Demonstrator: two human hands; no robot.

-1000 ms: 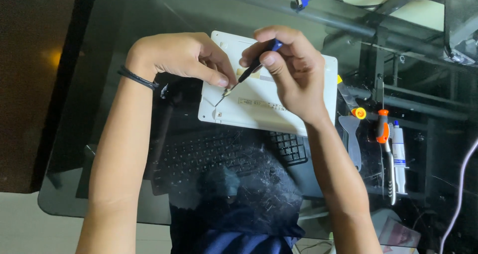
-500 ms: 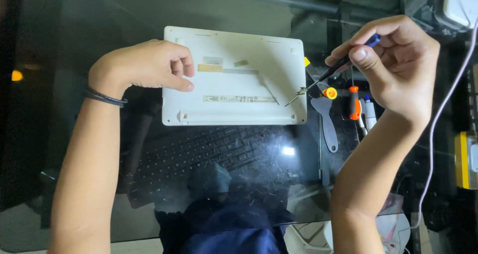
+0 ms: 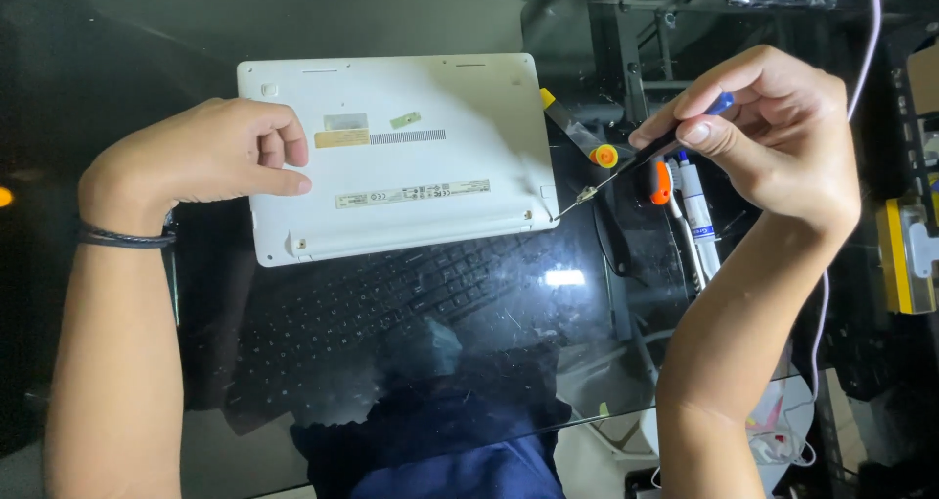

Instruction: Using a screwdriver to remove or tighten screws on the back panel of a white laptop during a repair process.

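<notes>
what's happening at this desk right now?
A person has a white laptop lying underside-up on a glass table. The left hand rests on its left edge. The right hand pinches a small screwdriver, tip at the laptop's lower right corner. More screwdrivers lie on the glass just right of the laptop.

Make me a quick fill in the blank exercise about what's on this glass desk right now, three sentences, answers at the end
1. The left hand rests on the underside of a white ____ lying on the glass desk.
2. The right hand pinches a thin ____ whose tip meets the device's near right corner.
3. The left wrist wears a dark ____.

Missing words: laptop; screwdriver; band
</notes>
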